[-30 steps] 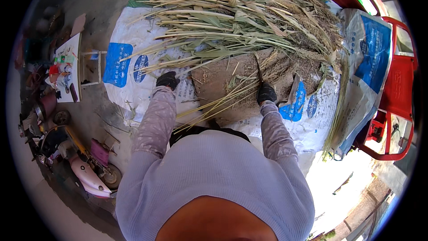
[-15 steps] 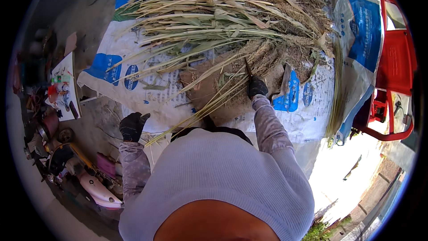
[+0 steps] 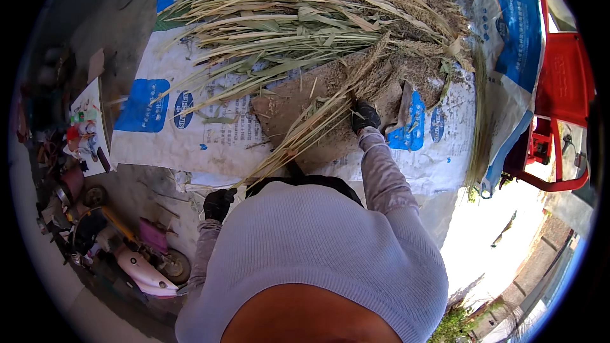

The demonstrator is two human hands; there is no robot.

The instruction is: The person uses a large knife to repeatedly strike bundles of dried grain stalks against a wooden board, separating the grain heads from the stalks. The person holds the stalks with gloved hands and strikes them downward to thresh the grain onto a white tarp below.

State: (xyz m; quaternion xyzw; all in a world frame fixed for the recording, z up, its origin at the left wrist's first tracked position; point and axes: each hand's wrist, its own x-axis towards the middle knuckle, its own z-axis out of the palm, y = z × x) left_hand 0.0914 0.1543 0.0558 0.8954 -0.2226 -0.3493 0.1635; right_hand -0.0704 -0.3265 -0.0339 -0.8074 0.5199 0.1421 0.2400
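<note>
A loose bundle of long dry stalks with seed heads point(image 3: 305, 128) slants across the near side of a printed white sheet point(image 3: 219, 143). At its seed-head end, my right hand point(image 3: 365, 117), in a black glove, is closed round a narrow dark blade-like tool point(image 3: 353, 96), whose tip lies against the stalks. My left hand point(image 3: 219, 204), also gloved in black, is closed beside the cut ends near my waist; what its fingers pinch is too small to make out. Under the bundle lies a brown flat board point(image 3: 273, 111) strewn with loose seed.
A large heap of seed-headed stalks point(image 3: 273, 32) covers the far side of the sheet. Thin stalks point(image 3: 481, 121) hang along the right edge, near a red metal frame point(image 3: 562, 82). A pink-and-white scooter point(image 3: 140, 270) and clutter stand on the floor at left.
My left hand has come down and right, toward the cut ends. The near stalks have drawn together into a narrower bundle, its seed heads now raised higher. My right hand has barely moved.
</note>
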